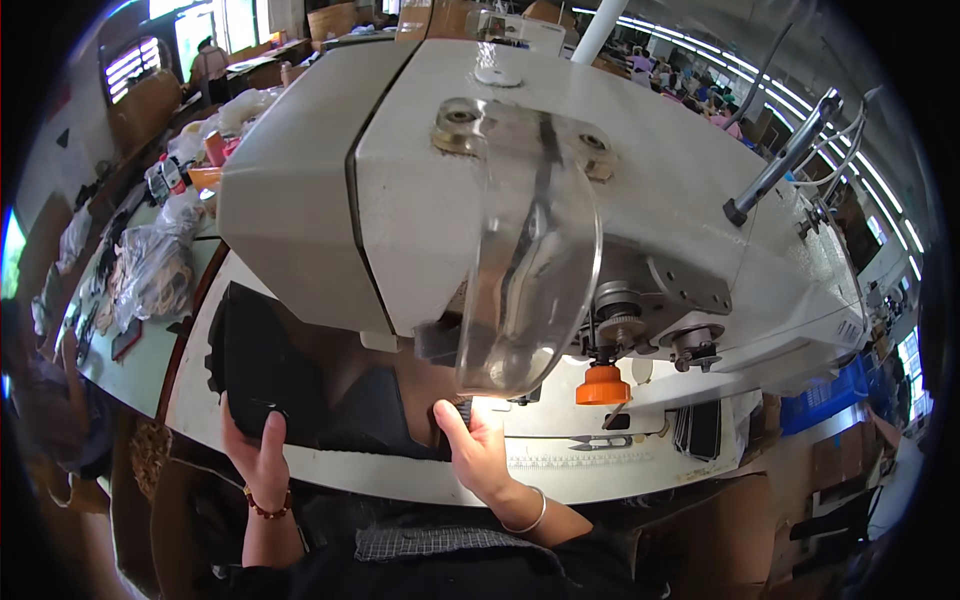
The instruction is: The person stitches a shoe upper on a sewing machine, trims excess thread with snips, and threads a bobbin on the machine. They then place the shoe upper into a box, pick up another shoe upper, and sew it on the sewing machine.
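A dark workpiece of black and brown panels, looking like leather or stiff fabric, lies on the white sewing table under the head of a large pale sewing machine. My left hand grips the near edge of its black panel, thumb on top and fingers mostly underneath. Close to the lit stitching area, my right hand holds the right end beside the brown panel, thumb raised along the edge. A clear plastic guard hangs just above that hand and partly hides the needle area.
An orange knob hangs under the machine arm. Right of my right hand lie a clear ruler, a small pointed metal tool and several black pieces. A plastic bag sits on the left table; a blue crate stands right.
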`<state>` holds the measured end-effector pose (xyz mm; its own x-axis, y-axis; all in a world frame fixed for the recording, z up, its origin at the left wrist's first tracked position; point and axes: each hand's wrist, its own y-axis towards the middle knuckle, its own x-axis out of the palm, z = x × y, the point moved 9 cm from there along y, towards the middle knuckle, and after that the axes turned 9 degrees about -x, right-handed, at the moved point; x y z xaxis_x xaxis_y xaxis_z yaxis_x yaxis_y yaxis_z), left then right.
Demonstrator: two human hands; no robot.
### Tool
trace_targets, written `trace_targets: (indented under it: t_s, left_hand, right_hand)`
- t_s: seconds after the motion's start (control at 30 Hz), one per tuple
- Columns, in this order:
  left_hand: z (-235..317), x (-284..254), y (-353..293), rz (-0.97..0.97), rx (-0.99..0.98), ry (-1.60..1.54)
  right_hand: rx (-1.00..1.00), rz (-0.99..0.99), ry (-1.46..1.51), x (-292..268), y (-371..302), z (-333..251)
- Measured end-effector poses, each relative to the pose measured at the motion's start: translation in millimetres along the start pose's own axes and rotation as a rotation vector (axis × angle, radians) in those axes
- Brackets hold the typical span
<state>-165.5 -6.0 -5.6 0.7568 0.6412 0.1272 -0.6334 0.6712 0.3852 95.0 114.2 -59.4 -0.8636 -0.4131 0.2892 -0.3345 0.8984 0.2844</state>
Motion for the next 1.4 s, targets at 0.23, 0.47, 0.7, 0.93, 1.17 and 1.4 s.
trace_targets:
  t_s: [0.23,0.47,0.7,0.93,1.17,1.4]
  left_hand:
    - [-2.0,7.4,5.9,0.004,0.050,0.068]
    - [-1.2,7.1,2.8,-0.021,-0.033,0.061]
    - [-3.2,4.4,-1.6,0.022,-0.006,0.087]
    - [-3.0,6.1,-4.0,-0.038,-0.035,0.080]
    - [-3.7,5.1,-6.5,0.030,-0.044,0.089]
    - [1.7,9.0,-4.7,0.001,-0.037,0.091]
  right_hand:
    - [-0.014,0.118,0.062,-10.4,13.1,6.3]
    - [-0.083,0.104,0.003,-13.3,10.6,-3.3]
    - [-0.036,0.099,0.049,-14.7,7.7,5.9]
    - [-0.084,0.101,0.004,-13.9,3.4,-0.2]
    - [-0.051,0.095,0.032,-13.3,6.3,-4.5]
    - [-0.094,0.087,-0.010,-12.0,11.1,-10.2]
